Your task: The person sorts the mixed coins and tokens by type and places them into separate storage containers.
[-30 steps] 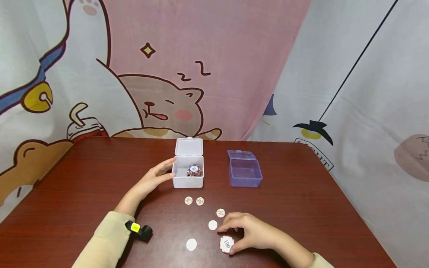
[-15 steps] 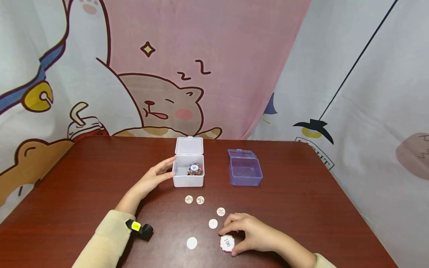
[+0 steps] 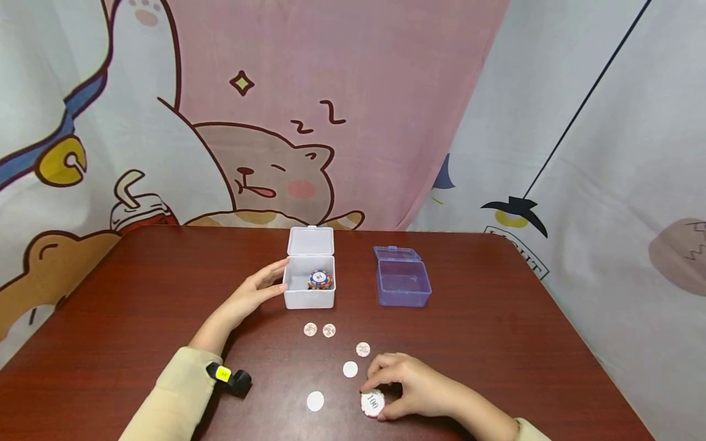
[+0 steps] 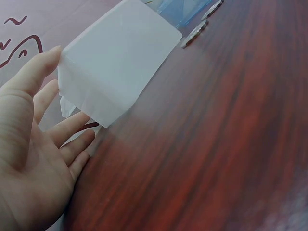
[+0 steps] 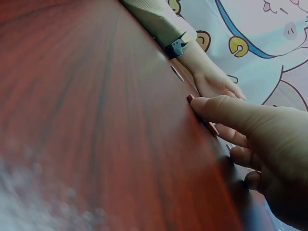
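My right hand (image 3: pixel 408 387) pinches a white poker chip (image 3: pixel 372 403) marked 100 between thumb and a finger, low over the table. In the right wrist view the thumb lies against the chip's red edge (image 5: pixel 211 128). My left hand (image 3: pixel 255 294) touches the left side of a white plastic box (image 3: pixel 310 299) with nearly straight fingers; in the left wrist view its thumb and fingertips meet the box wall (image 4: pixel 120 53). The box's lid (image 3: pixel 311 241) stands raised. Inside lie several coloured poker chips (image 3: pixel 320 280), a blue-edged one on top.
A blue see-through box (image 3: pixel 404 298) with a raised lid stands to the right. Between boxes and hands lie patterned coin-like discs (image 3: pixel 329 331) and plain pale discs (image 3: pixel 315 401). A printed cloth (image 3: pixel 386 122) hangs behind the table (image 3: pixel 524 343).
My right finger has moved in to the far edge of the 100 chip, closing the pinch on it. My left hand and both boxes have stayed put.
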The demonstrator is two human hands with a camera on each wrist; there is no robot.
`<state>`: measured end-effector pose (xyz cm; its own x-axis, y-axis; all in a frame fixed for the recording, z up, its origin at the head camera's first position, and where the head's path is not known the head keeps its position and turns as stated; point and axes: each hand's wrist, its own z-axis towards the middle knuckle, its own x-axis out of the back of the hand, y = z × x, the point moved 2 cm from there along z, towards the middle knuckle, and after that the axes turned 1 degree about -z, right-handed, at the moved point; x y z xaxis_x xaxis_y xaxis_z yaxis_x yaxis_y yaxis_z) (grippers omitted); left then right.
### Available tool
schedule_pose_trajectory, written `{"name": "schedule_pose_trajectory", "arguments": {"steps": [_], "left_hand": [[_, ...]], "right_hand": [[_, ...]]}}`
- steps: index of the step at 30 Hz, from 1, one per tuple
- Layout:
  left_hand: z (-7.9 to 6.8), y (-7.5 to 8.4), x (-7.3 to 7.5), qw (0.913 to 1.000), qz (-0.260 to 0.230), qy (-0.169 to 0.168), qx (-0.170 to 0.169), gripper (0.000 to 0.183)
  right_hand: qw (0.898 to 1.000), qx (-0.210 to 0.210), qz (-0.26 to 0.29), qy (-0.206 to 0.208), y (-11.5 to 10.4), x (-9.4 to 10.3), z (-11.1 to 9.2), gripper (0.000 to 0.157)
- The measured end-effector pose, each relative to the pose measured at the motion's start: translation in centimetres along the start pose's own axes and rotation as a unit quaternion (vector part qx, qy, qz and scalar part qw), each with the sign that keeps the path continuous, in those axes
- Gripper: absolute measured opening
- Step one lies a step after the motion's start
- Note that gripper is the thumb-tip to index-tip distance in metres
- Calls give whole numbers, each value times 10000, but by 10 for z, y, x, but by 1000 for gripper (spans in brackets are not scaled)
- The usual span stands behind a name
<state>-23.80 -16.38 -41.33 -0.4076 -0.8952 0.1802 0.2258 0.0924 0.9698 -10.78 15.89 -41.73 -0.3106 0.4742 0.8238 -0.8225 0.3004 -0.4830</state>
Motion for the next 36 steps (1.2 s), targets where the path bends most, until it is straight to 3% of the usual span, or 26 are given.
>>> {"name": "schedule_pose_trajectory", "arguments": {"steps": [7, 18, 36], "left_hand": [[4, -17, 3, 9999, 75, 34, -84, 57], [3, -16, 3, 9999, 68, 32, -73, 57], [3, -14, 3, 9999, 111, 10, -126, 57]], "right_hand": [[10000, 19, 10, 63, 0, 0, 0, 37], [9981, -227, 533, 209, 4, -1, 1, 39], [9957, -422, 441, 691, 11, 7, 21, 37]]}}
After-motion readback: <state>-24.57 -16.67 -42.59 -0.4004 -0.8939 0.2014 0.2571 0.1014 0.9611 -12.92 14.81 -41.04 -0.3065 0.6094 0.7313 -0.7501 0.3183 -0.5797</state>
